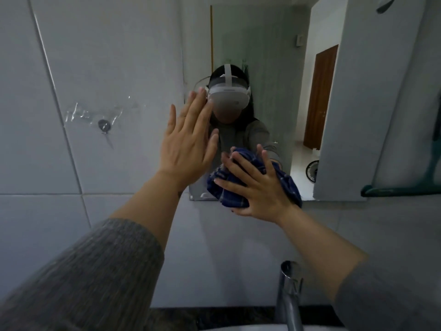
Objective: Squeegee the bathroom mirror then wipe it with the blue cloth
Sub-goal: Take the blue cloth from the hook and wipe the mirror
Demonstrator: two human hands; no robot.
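The bathroom mirror (267,75) hangs on the tiled wall straight ahead and reflects a person in a headset. My right hand (253,185) presses a bunched blue checked cloth (290,187) flat against the mirror's lower edge, fingers spread over it. My left hand (188,142) is raised with open, flat fingers at the mirror's left side, holding nothing. A teal squeegee (429,173) shows at the far right, its blade level with the mirror's bottom edge; I cannot tell whether it is real or a reflection.
A chrome tap (290,297) rises at the bottom right above a white basin rim (238,328). On the left wall tiles sits a screw hole with clear tape residue (103,125). A brown door (321,96) and a fan (312,170) appear in the reflection.
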